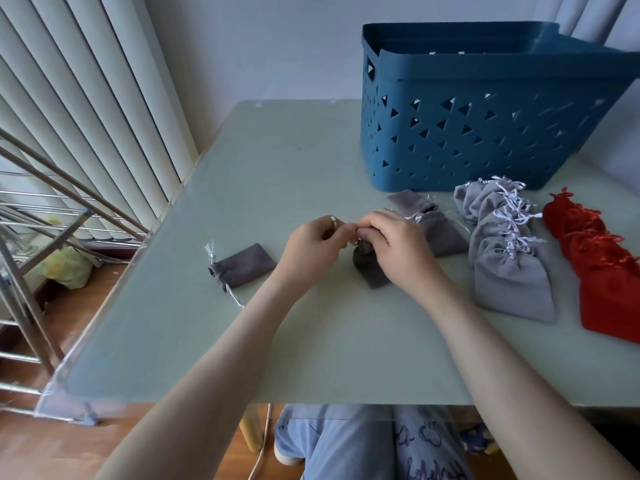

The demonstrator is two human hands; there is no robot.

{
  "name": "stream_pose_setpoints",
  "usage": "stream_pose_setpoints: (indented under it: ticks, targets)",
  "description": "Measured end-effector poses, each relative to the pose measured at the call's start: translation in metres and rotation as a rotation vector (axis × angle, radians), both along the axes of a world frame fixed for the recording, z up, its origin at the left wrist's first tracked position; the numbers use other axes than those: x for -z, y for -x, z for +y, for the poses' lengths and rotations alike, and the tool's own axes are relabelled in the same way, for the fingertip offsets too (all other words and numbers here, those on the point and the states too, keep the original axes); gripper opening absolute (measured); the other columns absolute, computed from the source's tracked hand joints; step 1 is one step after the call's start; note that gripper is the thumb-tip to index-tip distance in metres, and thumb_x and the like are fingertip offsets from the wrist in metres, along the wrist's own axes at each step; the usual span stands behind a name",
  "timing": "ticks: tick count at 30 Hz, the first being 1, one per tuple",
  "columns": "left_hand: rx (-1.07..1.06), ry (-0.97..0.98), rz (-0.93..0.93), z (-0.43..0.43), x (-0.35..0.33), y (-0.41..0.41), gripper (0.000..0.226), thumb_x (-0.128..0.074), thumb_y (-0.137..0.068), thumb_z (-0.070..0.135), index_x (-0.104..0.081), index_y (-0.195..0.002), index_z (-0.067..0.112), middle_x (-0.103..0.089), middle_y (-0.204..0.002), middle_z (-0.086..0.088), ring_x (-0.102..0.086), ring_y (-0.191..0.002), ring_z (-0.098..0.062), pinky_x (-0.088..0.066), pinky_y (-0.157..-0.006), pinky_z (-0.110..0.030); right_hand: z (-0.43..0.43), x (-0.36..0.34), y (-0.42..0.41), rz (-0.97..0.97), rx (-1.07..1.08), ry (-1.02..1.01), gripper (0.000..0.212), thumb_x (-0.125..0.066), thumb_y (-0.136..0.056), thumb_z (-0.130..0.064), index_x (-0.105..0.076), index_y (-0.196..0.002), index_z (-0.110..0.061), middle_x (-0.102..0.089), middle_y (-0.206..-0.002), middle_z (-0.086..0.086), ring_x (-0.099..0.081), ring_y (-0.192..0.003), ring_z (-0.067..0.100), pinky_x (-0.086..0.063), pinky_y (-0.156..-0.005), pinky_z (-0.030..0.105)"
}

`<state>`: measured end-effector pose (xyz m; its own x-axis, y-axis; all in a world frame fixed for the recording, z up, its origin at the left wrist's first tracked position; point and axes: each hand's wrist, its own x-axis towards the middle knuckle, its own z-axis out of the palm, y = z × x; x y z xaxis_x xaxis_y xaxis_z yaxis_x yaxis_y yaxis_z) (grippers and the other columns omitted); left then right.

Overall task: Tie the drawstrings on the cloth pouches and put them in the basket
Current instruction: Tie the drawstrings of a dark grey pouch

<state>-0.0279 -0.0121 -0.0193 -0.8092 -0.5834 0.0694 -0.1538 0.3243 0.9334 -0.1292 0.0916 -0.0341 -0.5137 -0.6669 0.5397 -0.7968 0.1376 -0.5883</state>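
Pouches sit before the blue basket (pixel 485 133) — a cinched grey pouch (pixel 242 268) well off its left corner, my left hand (pixel 311 247) and right hand (pixel 394 247) both pinching the dark pouch (pixel 369 271) at its neck, light grey pouches (pixel 509 261) and red pouches (pixel 602 268) near its front wall.

I am looking into a home: pale vertical window blinds (pixel 86 98) beside a folding metal clothes-drying rack (pixel 41 216) on a wooden plank floor (pixel 69 445), a pale green table (pixel 277 341) carrying a blue perforated plastic storage basket (pixel 450 133), and printed blue pyjama trousers (pixel 346 445) below.
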Motion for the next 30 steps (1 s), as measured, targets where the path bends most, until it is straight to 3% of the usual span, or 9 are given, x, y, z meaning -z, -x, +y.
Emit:
stream_pose_setpoints:
  ticks: [2,5,9,11,13,18,26,30]
  targets:
    - [-0.024,0.203,0.093,0.0,0.003,0.0,0.022,-0.06,-0.091,0.021,-0.061,-0.07,0.015,-0.054,-0.06,0.016,-0.047,-0.054,0.002,-0.033,-0.056,-0.011,0.0,-0.002,0.001,-0.022,0.0,0.015,0.012,-0.053,-0.086,-0.004,-0.063,-0.078,-0.003,-0.056,-0.076,0.003,-0.045,-0.073,0.005,-0.034,-0.071,0.008]
    - [-0.062,0.485,0.22,-0.002,0.011,0.001,0.016,-0.063,-0.089,0.015,-0.062,-0.079,0.002,-0.052,-0.077,0.002,-0.049,-0.06,0.001,-0.033,-0.058,-0.007,0.0,-0.003,0.0,-0.054,-0.002,-0.009,0.013,-0.053,-0.089,0.0,-0.061,-0.079,-0.005,-0.054,-0.078,0.001,-0.044,-0.074,0.004,-0.034,-0.072,0.007]
    - [-0.105,0.578,0.204,-0.005,0.016,0.005,0.012,-0.065,-0.087,0.013,-0.065,-0.085,0.001,-0.049,-0.082,0.0,-0.046,-0.06,-0.014,-0.034,-0.059,-0.008,0.0,-0.006,-0.004,-0.154,0.001,-0.057,0.014,-0.053,-0.092,-0.002,-0.059,-0.08,-0.008,-0.056,-0.074,-0.001,-0.045,-0.071,0.003,-0.035,-0.069,0.007]
    - [-0.081,0.588,0.211,-0.004,0.016,0.004,0.011,-0.064,-0.088,0.013,-0.068,-0.088,0.002,-0.048,-0.084,0.002,-0.045,-0.06,-0.011,-0.033,-0.06,-0.004,0.001,-0.008,-0.006,-0.218,-0.006,-0.052,0.015,-0.052,-0.093,-0.004,-0.057,-0.082,-0.012,-0.056,-0.068,-0.006,-0.048,-0.066,-0.001,-0.037,-0.067,0.008]
    - [-0.056,0.582,0.219,-0.003,0.014,0.003,0.011,-0.062,-0.089,0.013,-0.069,-0.09,0.005,-0.047,-0.082,0.006,-0.044,-0.058,-0.006,-0.033,-0.06,-0.004,0.002,-0.008,-0.008,-0.263,-0.02,-0.06,0.013,-0.051,-0.094,-0.005,-0.056,-0.087,-0.013,-0.056,-0.068,-0.012,-0.05,-0.065,-0.008,-0.037,-0.066,0.008]
    - [-0.122,0.497,0.228,-0.003,0.011,0.004,0.009,-0.065,-0.087,0.014,-0.067,-0.081,0.008,-0.045,-0.073,0.015,-0.046,-0.057,0.003,-0.032,-0.055,-0.007,0.0,-0.005,-0.011,-0.305,-0.09,-0.068,0.015,-0.045,-0.096,-0.002,-0.048,-0.094,-0.016,-0.054,-0.071,-0.01,-0.052,-0.068,-0.001,-0.039,-0.068,0.011]
    - [-0.111,0.37,0.174,0.0,0.009,0.003,0.013,-0.063,-0.088,0.014,-0.066,-0.077,0.01,-0.049,-0.069,0.012,-0.047,-0.06,0.004,-0.033,-0.057,-0.009,0.001,-0.008,-0.006,-0.368,-0.016,-0.053,0.018,-0.05,-0.094,-0.005,-0.057,-0.083,-0.018,-0.056,-0.066,-0.01,-0.05,-0.063,-0.004,-0.038,-0.067,0.011]
    - [-0.038,0.094,0.035,-0.001,0.002,0.003,0.022,-0.059,-0.091,0.021,-0.061,-0.068,0.02,-0.053,-0.062,0.01,-0.044,-0.053,-0.001,-0.034,-0.054,-0.015,0.002,-0.008,-0.005,-0.364,-0.001,-0.127,0.017,-0.049,-0.096,-0.01,-0.054,-0.081,-0.017,-0.052,-0.063,-0.008,-0.047,-0.06,-0.005,-0.036,-0.066,0.011]
